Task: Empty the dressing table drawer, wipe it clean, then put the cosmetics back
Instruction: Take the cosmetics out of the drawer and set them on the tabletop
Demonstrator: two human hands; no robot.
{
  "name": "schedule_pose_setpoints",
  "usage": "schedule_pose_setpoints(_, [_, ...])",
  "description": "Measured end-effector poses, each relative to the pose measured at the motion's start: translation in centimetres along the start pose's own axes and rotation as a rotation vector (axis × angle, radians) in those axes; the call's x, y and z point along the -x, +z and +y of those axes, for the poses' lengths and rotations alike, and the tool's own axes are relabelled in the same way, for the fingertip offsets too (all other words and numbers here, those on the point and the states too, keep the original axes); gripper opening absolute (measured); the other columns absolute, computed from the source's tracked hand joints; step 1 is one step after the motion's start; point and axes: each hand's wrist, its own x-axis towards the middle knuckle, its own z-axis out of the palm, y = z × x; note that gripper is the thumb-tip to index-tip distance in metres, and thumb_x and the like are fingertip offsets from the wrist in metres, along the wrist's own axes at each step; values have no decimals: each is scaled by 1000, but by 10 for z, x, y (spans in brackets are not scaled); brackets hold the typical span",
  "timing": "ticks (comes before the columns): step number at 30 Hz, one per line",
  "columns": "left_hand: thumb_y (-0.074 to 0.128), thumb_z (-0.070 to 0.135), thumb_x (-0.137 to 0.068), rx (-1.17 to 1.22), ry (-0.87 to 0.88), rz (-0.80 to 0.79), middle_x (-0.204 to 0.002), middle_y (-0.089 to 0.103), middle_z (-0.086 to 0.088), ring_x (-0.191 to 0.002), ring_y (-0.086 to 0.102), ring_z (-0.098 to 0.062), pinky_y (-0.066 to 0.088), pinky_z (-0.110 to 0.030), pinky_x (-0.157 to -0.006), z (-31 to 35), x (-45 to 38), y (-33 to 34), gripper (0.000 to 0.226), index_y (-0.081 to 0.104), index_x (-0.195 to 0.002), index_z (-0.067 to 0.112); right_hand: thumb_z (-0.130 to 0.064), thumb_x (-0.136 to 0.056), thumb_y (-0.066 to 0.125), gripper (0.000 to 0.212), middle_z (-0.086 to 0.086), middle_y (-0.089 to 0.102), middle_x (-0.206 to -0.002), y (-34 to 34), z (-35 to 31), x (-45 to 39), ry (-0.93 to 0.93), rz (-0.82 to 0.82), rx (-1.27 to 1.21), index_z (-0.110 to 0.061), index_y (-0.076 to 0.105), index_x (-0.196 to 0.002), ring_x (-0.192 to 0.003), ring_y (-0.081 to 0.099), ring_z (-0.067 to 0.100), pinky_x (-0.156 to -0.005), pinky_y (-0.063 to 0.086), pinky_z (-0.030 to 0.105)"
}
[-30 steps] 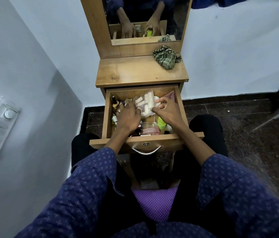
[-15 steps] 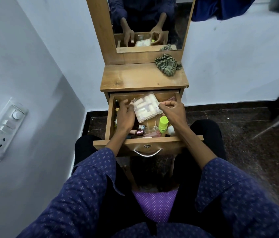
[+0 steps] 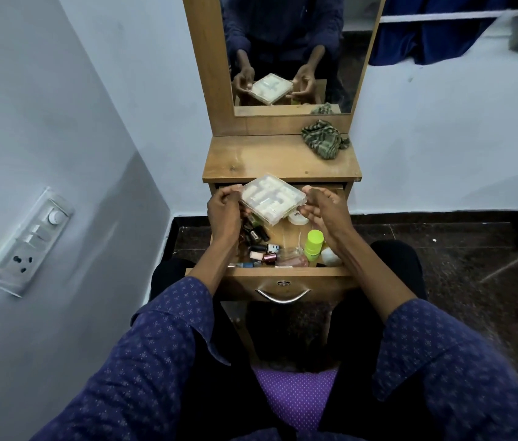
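A clear flat plastic box [image 3: 272, 198] with white pieces inside hangs above the open wooden drawer [image 3: 286, 273] of the dressing table. My left hand [image 3: 224, 210] pinches its left corner and my right hand [image 3: 321, 206] grips its right corner. Below it the drawer holds several nail polish bottles [image 3: 259, 246], a lime green bottle [image 3: 313, 246], a pink clear bottle [image 3: 291, 259], a white round jar [image 3: 298, 218] and a white cap [image 3: 330, 256]. The drawer's back part is hidden by the box and my hands.
A crumpled green striped cloth [image 3: 322, 143] lies at the back right of the wooden tabletop [image 3: 257, 162]. A mirror [image 3: 289, 52] stands behind it. A switchboard [image 3: 26, 241] sits on the left wall. Dark floor [image 3: 461, 249] lies to the right.
Both hands have lifted the clear box out of the drawer, up toward the tabletop's front edge. The white jar beneath it has come into sight.
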Motion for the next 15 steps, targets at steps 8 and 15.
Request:
schedule_pose_setpoints(8, [58,10,-97,99,88,164,-97,74,-15,-57,63,-16,54,-35,-62,21,-30,-1,12,66,-105,12,-20,-101,65,20,20,76,-106,45,-14,-10,-81,-112,141,-6,59,-114,-77,76,24,-67,60,25])
schedule_pose_setpoints(15, [51,24,-105,-158,97,225,-113,74,-4,-92,71,-18,59,-40,-89,20,-47,-6,22,65,-121,18,-17,-84,82,29,-1,75,-107,69,-4,-33,-279,-121,628,-13,74,-112,-98,71,12,-87,59,31])
